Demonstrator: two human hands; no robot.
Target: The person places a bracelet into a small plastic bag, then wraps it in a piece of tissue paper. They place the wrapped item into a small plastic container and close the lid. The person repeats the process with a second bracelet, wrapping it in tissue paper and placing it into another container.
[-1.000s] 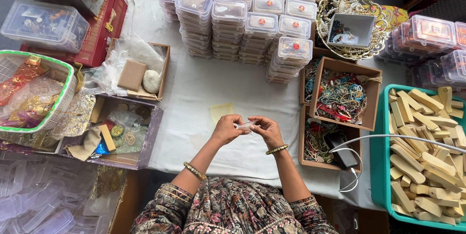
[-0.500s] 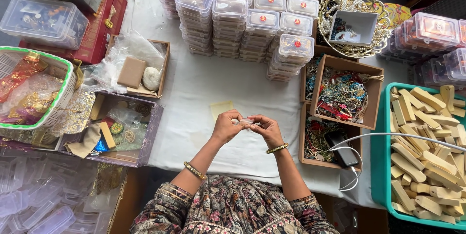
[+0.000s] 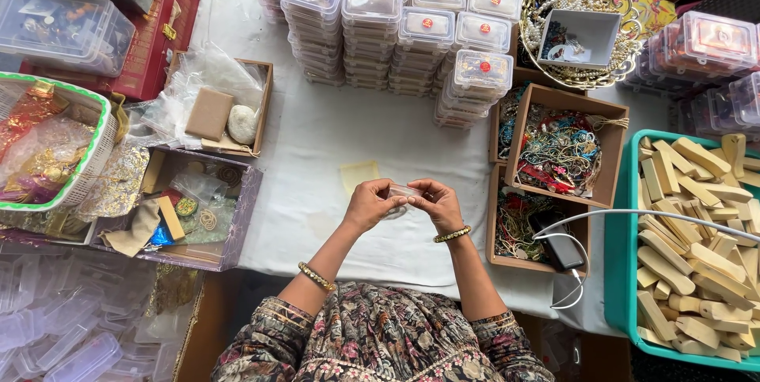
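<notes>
Both hands meet over the white cloth, just above its middle. The left hand and right hand each pinch one end of a small clear packet, fingertips closed on it, the packet held level between them and off the table. Judging from this grip, the work goes best with the pinches kept light and close to the packet's edges, so the thin plastic does not crumple, and with the packet held over the cloth so anything that slips lands there. A pale yellow square lies on the cloth just beyond the hands. Stacks of lidded clear boxes stand at the far side. To the right sit cardboard trays of beads, then a teal crate of wooden blocks. To the left are a red case, a green-rimmed basket and open cartons.
</notes>
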